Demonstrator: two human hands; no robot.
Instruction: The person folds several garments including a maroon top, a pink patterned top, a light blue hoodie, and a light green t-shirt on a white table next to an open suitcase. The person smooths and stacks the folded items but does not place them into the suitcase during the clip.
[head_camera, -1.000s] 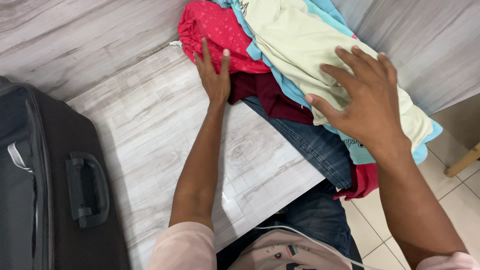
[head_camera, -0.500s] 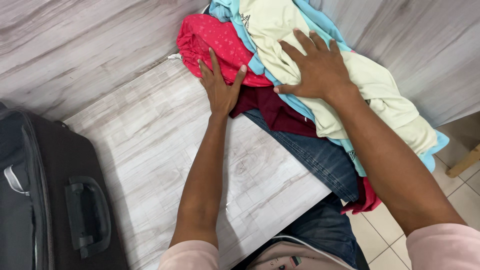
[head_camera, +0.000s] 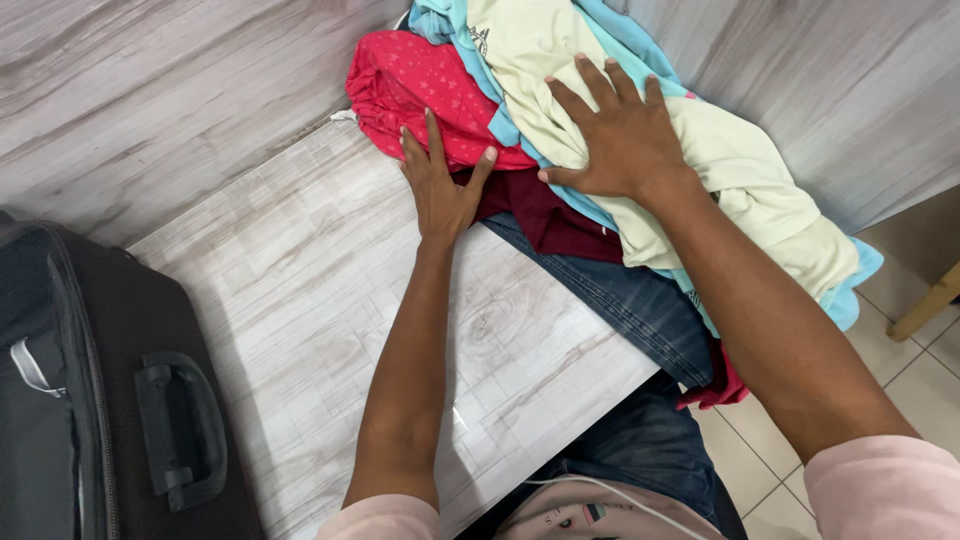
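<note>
My left hand (head_camera: 443, 185) lies flat with fingers spread at the left edge of the clothes pile, fingertips on the pink dotted garment (head_camera: 420, 85) and the heel of the palm beside the dark maroon cloth (head_camera: 545, 220); it grips nothing. My right hand (head_camera: 620, 135) is pressed open, fingers fanned, on top of the pale yellow shirt (head_camera: 740, 170), which lies over a light blue garment (head_camera: 850, 295). Blue jeans (head_camera: 640, 300) stick out from under the pile toward me. The whole heap sits at the far right of the pale wood-grain worktop (head_camera: 300, 300). A black suitcase (head_camera: 90, 400) with its handle up stands near left.
</note>
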